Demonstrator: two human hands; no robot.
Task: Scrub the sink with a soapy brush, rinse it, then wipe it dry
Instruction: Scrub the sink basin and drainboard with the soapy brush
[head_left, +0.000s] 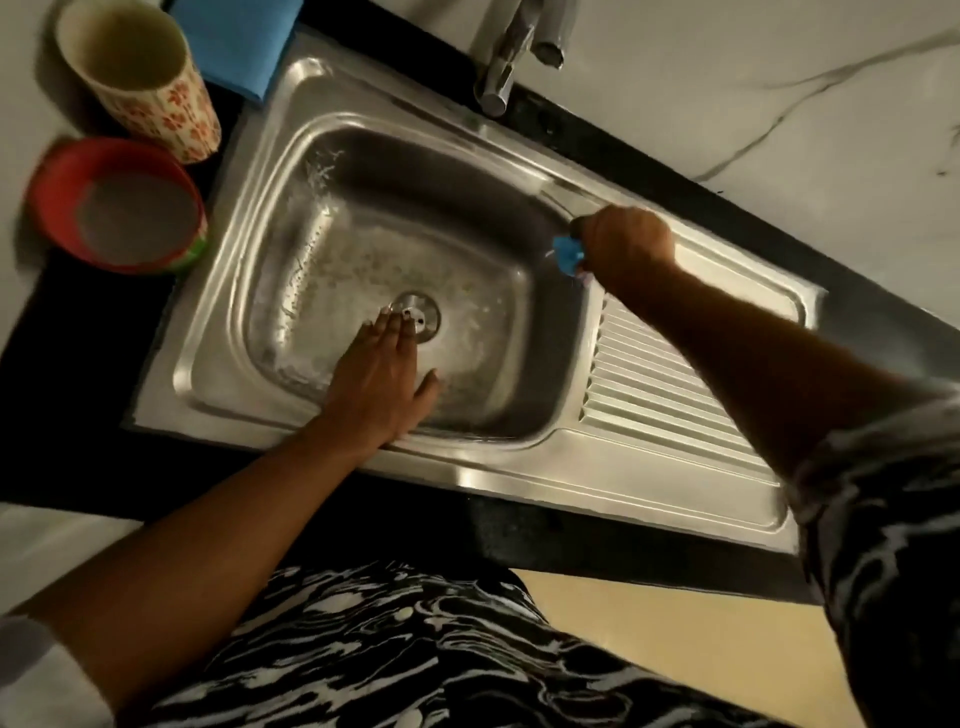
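Blue brush (567, 253) likely light, stiff, slippery; take handle | right hand (623, 249) fingers grip it | left hand (379, 374) fingers flat, drain (418, 314) at fingertips

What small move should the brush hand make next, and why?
Probably lower the right hand, gripping the blue brush at the rim, onto the right wall of the sink and scrub: foam shows along the left wall and floor, where the left hand lies flat.
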